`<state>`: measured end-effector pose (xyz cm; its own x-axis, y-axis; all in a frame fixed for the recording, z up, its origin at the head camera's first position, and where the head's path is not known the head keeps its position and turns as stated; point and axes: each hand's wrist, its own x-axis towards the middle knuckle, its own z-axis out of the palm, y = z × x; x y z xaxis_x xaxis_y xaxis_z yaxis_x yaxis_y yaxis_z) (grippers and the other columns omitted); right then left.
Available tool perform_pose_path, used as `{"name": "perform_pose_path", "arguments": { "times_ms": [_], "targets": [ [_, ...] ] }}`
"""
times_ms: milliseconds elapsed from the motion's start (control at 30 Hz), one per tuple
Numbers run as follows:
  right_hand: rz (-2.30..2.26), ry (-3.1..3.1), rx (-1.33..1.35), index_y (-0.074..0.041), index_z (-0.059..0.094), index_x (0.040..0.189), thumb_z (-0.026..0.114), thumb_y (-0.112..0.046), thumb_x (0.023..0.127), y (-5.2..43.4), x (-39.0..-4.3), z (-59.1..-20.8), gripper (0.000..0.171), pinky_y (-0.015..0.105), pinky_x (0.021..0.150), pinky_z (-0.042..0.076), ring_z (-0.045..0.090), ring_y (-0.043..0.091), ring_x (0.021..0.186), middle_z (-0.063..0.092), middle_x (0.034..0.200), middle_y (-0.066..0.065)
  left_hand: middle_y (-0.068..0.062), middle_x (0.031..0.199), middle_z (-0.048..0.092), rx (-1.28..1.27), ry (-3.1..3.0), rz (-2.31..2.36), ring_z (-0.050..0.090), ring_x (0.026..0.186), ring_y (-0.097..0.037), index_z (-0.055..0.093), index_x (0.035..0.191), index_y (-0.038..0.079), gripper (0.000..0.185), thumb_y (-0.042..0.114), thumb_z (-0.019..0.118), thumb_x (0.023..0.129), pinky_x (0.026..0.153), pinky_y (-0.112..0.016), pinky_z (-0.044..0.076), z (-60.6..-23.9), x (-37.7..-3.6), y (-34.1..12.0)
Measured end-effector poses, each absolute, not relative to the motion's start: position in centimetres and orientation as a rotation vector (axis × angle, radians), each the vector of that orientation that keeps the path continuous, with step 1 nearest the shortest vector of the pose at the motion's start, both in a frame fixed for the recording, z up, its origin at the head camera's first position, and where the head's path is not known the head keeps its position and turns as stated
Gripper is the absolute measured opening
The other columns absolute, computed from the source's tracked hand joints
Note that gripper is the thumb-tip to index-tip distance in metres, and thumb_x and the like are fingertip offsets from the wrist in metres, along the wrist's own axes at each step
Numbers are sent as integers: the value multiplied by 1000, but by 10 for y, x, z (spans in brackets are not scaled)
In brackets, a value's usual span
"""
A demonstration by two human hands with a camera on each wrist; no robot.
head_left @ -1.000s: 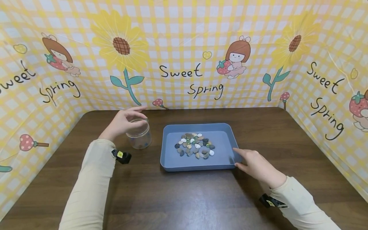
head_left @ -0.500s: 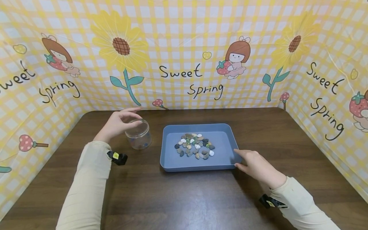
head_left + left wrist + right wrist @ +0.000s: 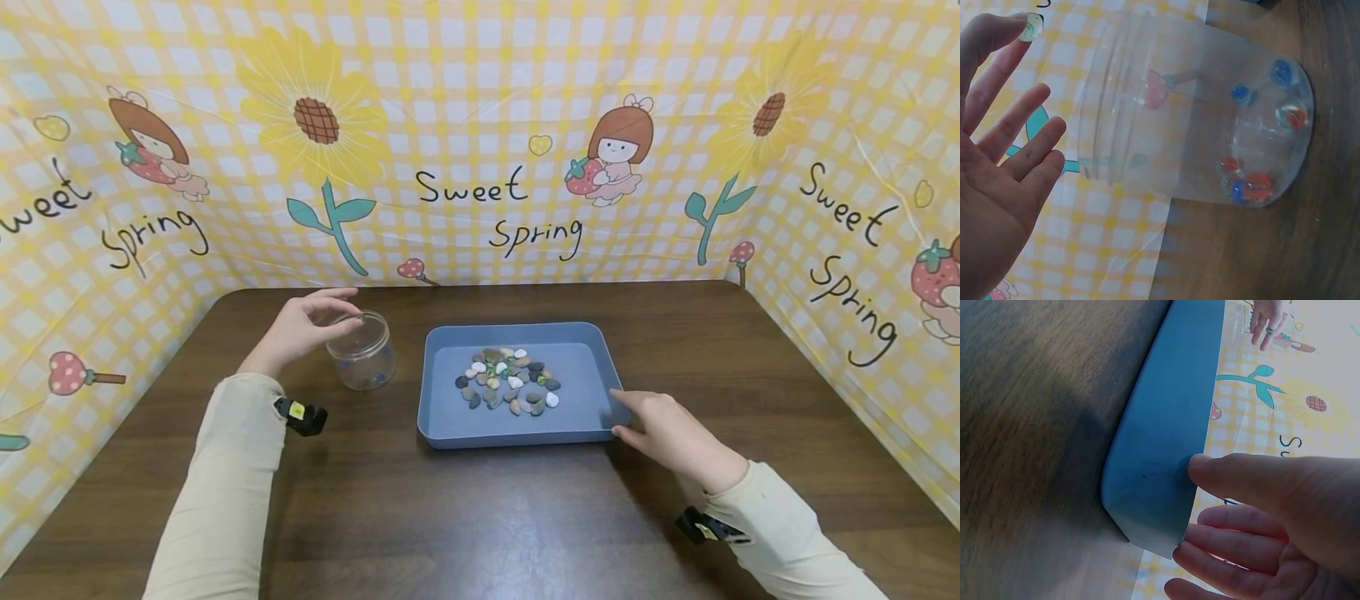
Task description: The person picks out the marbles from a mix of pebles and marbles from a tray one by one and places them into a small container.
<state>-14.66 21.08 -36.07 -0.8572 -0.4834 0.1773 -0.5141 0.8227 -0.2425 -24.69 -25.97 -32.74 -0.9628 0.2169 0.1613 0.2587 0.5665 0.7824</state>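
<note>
My left hand (image 3: 300, 329) pinches a clear greenish glass marble (image 3: 1031, 27) between thumb and index finger, the other fingers spread. It is at the left side of the mouth of a clear plastic jar (image 3: 363, 354), thumb tip overlapping the rim in the head view. At the jar's bottom lie several blue and orange-red marbles (image 3: 1257, 185). My right hand (image 3: 671, 429) holds the near right corner of a blue tray (image 3: 585, 408), thumb at the front rim and fingertips along the right side. Pebbles (image 3: 513, 382), white, grey, brown and black, are heaped in the tray with greenish marbles among them.
The jar and tray stand apart on a dark wood-grain table (image 3: 450, 525). A yellow checked cloth (image 3: 480, 108) with printed sunflowers walls off the back and both sides. A black camera (image 3: 302, 415) is strapped at my left wrist.
My left hand has drawn leftward from over the jar's mouth to its left side. The right hand, tray and jar stay put.
</note>
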Motion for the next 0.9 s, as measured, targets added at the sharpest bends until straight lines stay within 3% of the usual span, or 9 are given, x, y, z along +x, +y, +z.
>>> {"name": "perform_pose_path", "arguments": {
  "times_ms": [667, 900],
  "targets": [
    [431, -2898, 803, 12, 58, 116, 70, -9, 80, 211, -147, -361, 43, 42, 82, 54, 65, 34, 101, 66, 111, 25, -15, 144, 43, -371, -2809, -1249, 31, 137, -40, 66, 108, 0, 40, 34, 66, 87, 106, -61, 28, -347, -248, -277],
    [425, -2902, 807, 11, 58, 117, 70, -9, 81, 211, -147, -361, 44, 42, 82, 54, 65, 34, 101, 66, 111, 25, -16, 148, 38, -359, -2869, -1251, 25, 139, -42, 67, 106, 3, 39, 36, 67, 85, 109, -61, 21, -351, -249, -280]
  ]
}}
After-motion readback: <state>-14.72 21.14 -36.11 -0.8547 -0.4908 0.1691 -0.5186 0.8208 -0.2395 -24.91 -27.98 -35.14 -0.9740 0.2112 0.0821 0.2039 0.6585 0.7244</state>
